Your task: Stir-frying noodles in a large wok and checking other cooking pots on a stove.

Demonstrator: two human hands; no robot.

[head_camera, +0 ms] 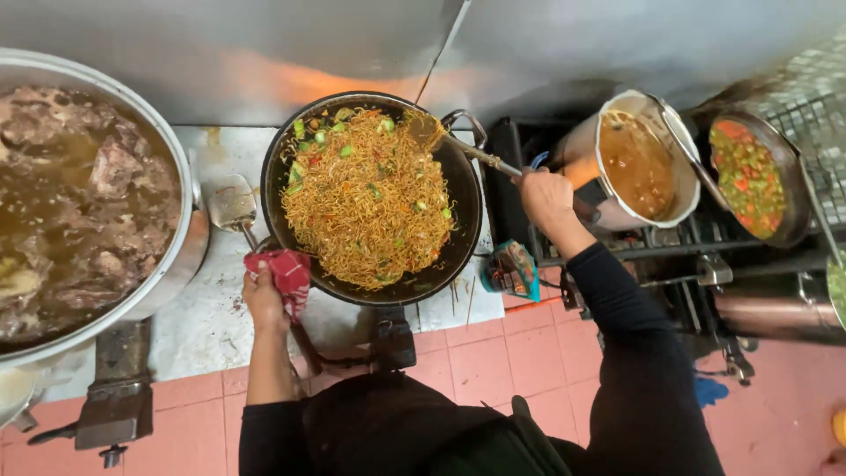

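Wok [458,220] gripped through red cloth [284,271] by left hand [264,300]; right hand [545,198] holds ladle [458,145] above teal packet [511,269].

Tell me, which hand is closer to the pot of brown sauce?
Right. The right hand holds a ladle just left of the pot of brown sauce; the left hand is beyond the wok, gripping a red cloth.

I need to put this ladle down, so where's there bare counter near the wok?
Bare steel counter shows between the big stockpot and the wok, in front of the resting ladle. Right of the wok it is crowded: a small packet, stove grates, a sauce pot and a vegetable pan.
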